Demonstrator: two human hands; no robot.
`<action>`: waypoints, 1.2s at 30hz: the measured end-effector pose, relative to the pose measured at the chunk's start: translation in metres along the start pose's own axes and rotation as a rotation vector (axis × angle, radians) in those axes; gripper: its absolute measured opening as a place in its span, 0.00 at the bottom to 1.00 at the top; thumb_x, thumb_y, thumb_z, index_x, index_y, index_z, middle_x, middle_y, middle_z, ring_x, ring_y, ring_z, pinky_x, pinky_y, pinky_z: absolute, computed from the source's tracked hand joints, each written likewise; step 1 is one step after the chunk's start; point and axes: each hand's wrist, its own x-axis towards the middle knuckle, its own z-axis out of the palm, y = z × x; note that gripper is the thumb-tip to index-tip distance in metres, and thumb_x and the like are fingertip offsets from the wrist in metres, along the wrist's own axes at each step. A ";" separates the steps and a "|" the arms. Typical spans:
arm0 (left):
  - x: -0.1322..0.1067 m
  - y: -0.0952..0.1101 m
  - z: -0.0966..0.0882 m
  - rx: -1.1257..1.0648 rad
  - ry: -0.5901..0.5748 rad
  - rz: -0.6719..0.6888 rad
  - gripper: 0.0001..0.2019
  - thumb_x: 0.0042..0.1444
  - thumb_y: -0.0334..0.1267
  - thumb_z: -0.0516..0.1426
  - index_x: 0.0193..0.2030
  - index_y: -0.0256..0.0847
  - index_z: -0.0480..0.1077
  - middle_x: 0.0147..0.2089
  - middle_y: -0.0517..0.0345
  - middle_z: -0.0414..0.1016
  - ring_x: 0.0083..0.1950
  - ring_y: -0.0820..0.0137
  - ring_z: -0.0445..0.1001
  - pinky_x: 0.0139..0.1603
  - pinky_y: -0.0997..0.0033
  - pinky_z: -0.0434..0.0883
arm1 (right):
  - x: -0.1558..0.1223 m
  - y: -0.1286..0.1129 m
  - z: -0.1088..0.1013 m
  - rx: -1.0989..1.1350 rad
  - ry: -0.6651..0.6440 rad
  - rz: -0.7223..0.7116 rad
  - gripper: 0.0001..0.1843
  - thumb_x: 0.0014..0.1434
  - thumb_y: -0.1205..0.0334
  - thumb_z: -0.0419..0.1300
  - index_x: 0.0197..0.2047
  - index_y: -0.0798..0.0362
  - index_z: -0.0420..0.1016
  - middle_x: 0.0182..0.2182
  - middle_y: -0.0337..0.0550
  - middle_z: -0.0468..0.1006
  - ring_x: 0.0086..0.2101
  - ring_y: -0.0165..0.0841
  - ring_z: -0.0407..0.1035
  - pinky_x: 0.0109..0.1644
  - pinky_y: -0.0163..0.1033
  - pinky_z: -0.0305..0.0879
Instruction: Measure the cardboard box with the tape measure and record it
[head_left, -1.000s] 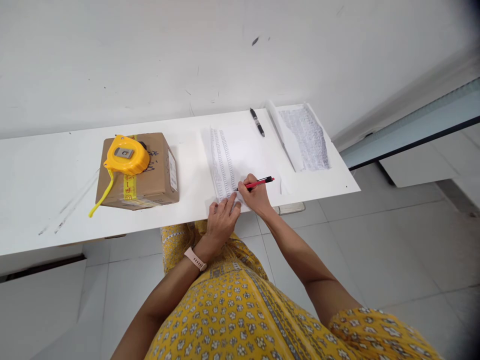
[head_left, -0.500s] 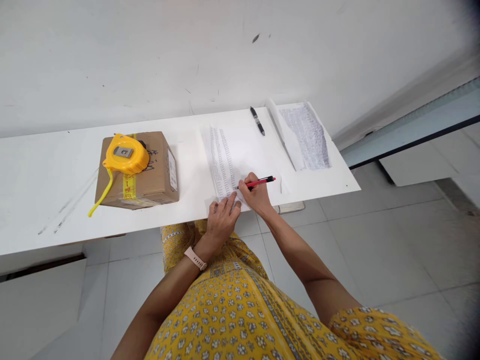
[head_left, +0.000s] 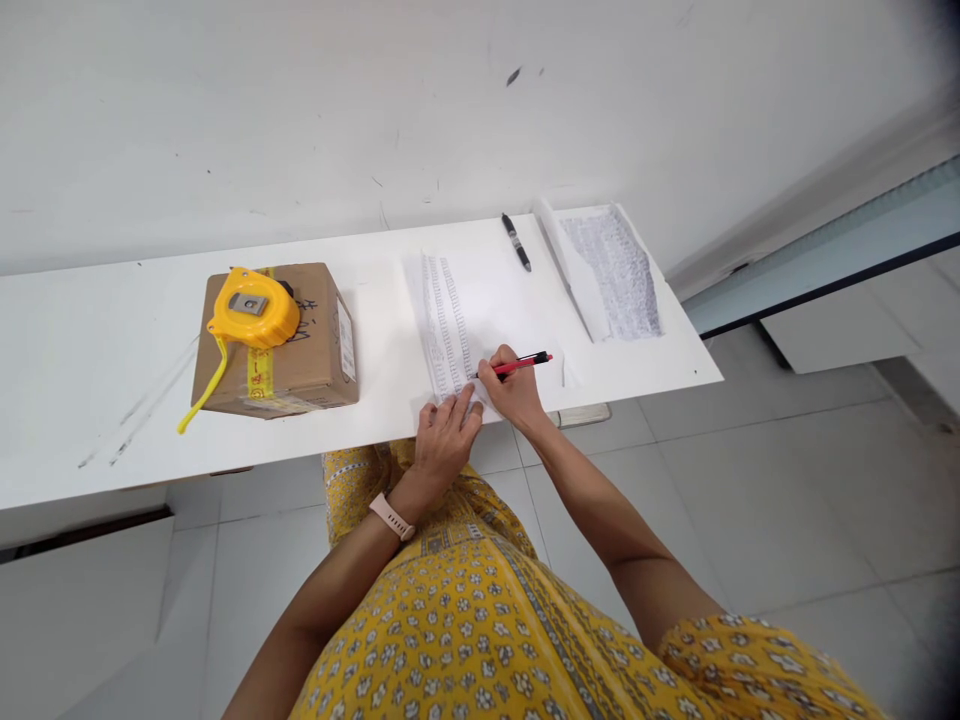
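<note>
A white sheet of paper (head_left: 506,310) with columns of handwriting along its left side lies near the front edge of the white table. My right hand (head_left: 514,390) is closed around a red and black pen (head_left: 525,364), its tip at the lower end of the rightmost written column. Resting flat on the paper's near edge is my left hand (head_left: 446,435), fingers stretched out and holding nothing. A pink band (head_left: 391,517) circles my left wrist.
To the left stands a taped cardboard box (head_left: 315,340) with a yellow tape measure (head_left: 255,308) on top. A black pen (head_left: 516,243) lies behind the paper. At the table's right end, densely written sheets (head_left: 619,275) have a folded-back page. A wall borders the table's back.
Almost nothing differs. The whole view has shifted very slightly, and both hands keep their places on the paper.
</note>
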 end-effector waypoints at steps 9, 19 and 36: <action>0.000 0.000 0.001 0.007 0.026 0.006 0.14 0.69 0.35 0.52 0.58 0.43 0.73 0.69 0.49 0.68 0.60 0.57 0.73 0.54 0.52 0.68 | 0.000 0.003 0.000 -0.003 0.005 -0.039 0.16 0.58 0.58 0.56 0.24 0.47 0.53 0.20 0.30 0.56 0.23 0.29 0.54 0.30 0.38 0.53; 0.000 0.000 0.002 -0.019 0.021 -0.002 0.14 0.69 0.34 0.52 0.58 0.44 0.73 0.69 0.50 0.67 0.60 0.56 0.73 0.54 0.52 0.67 | 0.000 0.001 0.000 -0.025 0.016 -0.022 0.15 0.58 0.58 0.55 0.24 0.47 0.53 0.20 0.30 0.56 0.23 0.29 0.54 0.30 0.37 0.54; 0.001 0.001 -0.002 -0.017 0.021 0.002 0.14 0.70 0.34 0.51 0.57 0.43 0.73 0.69 0.50 0.67 0.59 0.56 0.74 0.53 0.51 0.67 | 0.000 0.003 -0.001 -0.027 0.035 -0.024 0.15 0.58 0.59 0.55 0.24 0.47 0.52 0.20 0.30 0.56 0.23 0.29 0.55 0.31 0.38 0.53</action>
